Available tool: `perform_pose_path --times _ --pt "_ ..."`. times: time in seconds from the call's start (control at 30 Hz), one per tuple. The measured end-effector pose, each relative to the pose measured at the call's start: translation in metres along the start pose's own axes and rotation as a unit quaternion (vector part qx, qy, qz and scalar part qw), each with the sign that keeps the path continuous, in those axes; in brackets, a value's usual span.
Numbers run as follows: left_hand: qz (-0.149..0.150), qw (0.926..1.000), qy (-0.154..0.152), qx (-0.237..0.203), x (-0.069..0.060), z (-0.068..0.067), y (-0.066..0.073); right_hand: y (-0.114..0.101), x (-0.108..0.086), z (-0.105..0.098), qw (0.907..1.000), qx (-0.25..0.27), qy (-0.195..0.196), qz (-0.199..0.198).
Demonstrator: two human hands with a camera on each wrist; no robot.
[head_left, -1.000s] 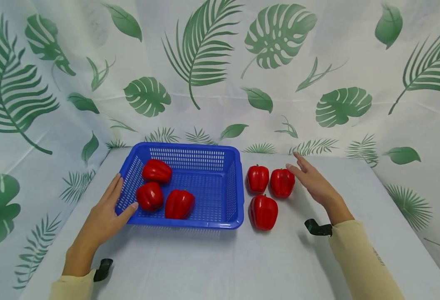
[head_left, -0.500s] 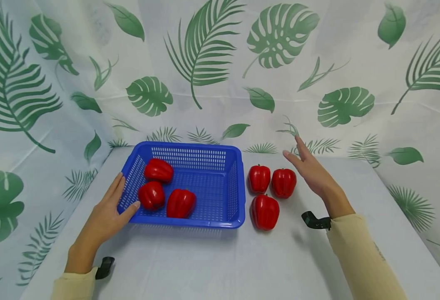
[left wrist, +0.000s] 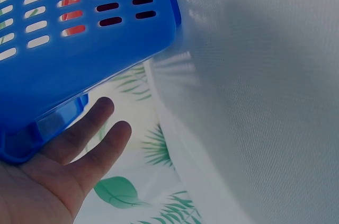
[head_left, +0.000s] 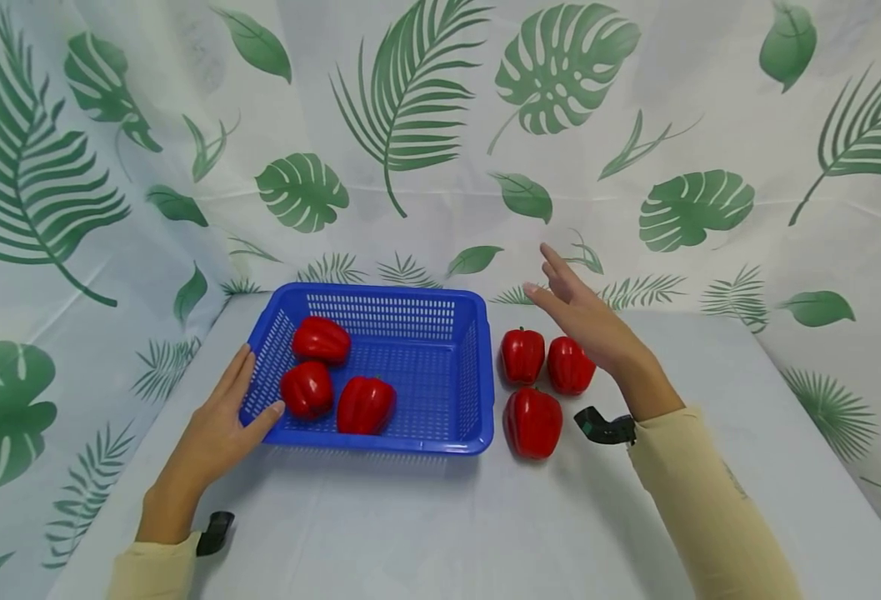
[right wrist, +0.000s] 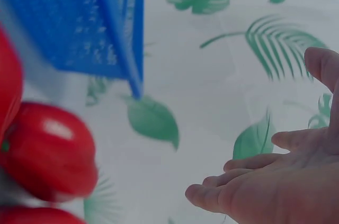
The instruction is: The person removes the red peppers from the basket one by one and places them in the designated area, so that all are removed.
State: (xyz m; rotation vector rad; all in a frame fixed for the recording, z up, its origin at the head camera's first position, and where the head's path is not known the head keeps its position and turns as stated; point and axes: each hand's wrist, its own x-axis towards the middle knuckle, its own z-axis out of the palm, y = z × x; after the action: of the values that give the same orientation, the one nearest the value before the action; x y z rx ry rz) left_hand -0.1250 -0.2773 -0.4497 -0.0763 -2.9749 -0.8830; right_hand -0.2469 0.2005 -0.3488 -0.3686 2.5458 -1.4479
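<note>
A blue perforated basket holds three red bell peppers, one at the back, one at the left and one near the front. My left hand rests on its left front corner with straight fingers; the left wrist view shows this hand against the basket wall. To the basket's right, three more peppers lie on the table. Above and behind them my right hand is raised, fingers spread and holding nothing, also in the right wrist view.
The white table stretches in front of the basket and to the right of the loose peppers. A white cloth with green leaves hangs behind the table and at both sides.
My right hand has risen and moved left, from the right side of the loose peppers to above and behind them. The left hand stays at the basket's corner, and the peppers keep their places.
</note>
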Motion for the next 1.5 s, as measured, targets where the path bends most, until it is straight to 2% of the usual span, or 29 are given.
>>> perform_pose_path --times 0.23,0.73,1.1,1.5 --pt "-0.003 1.0000 0.001 0.003 0.000 0.001 0.000 -0.019 0.011 0.020 0.9994 0.025 -0.011 -0.023" --pt "0.004 1.0000 0.005 -0.001 0.001 0.000 -0.001 -0.042 0.030 0.066 0.9908 0.054 -0.099 -0.076" --pt "0.008 0.9999 0.010 -0.003 0.000 0.002 -0.002 -0.052 0.047 0.104 0.9806 0.074 -0.169 -0.065" --pt "0.003 0.9999 0.011 0.000 0.001 0.003 -0.003 -0.045 0.063 0.139 0.9699 0.051 -0.230 -0.061"
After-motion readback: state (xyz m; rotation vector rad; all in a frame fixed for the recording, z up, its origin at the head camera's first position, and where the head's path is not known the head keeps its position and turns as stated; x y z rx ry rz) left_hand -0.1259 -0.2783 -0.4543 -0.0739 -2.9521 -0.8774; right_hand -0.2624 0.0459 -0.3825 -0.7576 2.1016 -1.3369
